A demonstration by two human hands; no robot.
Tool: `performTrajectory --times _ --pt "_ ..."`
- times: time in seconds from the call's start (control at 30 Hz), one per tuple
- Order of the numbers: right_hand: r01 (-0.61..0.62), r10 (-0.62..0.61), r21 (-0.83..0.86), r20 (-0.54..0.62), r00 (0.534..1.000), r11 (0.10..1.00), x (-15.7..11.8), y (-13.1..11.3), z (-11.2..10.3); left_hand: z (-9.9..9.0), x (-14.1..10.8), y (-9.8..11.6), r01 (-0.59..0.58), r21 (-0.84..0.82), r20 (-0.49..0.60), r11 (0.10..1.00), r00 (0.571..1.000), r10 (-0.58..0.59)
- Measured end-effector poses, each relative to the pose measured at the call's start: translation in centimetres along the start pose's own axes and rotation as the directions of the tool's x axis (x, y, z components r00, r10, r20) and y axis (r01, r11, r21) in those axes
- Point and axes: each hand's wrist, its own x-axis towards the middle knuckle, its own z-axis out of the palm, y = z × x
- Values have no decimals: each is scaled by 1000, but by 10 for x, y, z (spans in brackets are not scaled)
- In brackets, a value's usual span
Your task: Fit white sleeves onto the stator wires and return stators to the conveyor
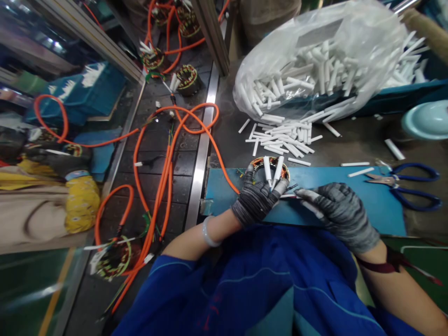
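My left hand, in a striped grey glove, is closed on a copper-wound motor stator at the front of the blue mat. Two white sleeves stand up from the stator beside my fingers. To the right, my gloved right hand is pinched at the end of a thin wire that reaches across from my left fingertips. Dark wire ends stick out just above it. An orange cable runs in to the stator from the left.
Loose white sleeves lie behind the mat, below a plastic bag full of them. Blue-handled scissors and a pale blue lidded cup are at right. Left, a conveyor carries cabled stators; a co-worker's gloved hand works beyond.
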Motion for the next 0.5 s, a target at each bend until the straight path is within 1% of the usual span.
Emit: performTrajectory --times 0.03,0.07,0.1,0.13,0.17,0.2,0.23,0.27,0.3,0.33,0.37,0.4,0.47,0.5 --pt "-44 43 16 18 999 999 -1 -1 1 -1 2 2 -8 16 9 1000 1000 8" --pt "-115 109 86 69 992 990 -1 -1 2 -2 4 3 -11 26 22 1000 1000 10" --pt "-216 185 203 162 969 955 0 -1 3 -4 6 4 -14 31 37 999 999 13" --pt "-331 240 330 286 928 884 1 -1 3 -6 8 5 -16 35 53 999 998 14" --pt "-438 257 433 415 873 788 4 0 3 -8 10 5 -18 40 70 999 997 15" --pt "-526 247 496 522 816 691 7 0 4 -10 11 5 -22 45 84 999 996 18" --pt "-584 215 525 602 769 619 11 0 5 -12 12 4 -32 48 93 998 995 27" --pt "-604 179 537 642 745 590 14 0 7 -13 12 4 -42 48 102 998 994 37" --pt "-591 149 544 648 747 596 17 1 10 -13 12 3 -51 44 111 998 993 46" --pt "-561 125 552 635 762 616 19 1 15 -13 12 3 -56 38 120 998 991 51" --pt "-520 113 562 602 790 644 18 2 20 -12 12 2 -56 29 130 998 990 51" --pt "-466 111 566 549 828 679 17 3 26 -11 11 2 -52 19 141 998 989 49" --pt "-363 128 550 418 899 752 9 4 35 -7 10 2 -46 -7 171 999 984 47" --pt "-332 138 534 370 919 777 4 4 38 -5 10 1 -41 -20 186 999 982 44"
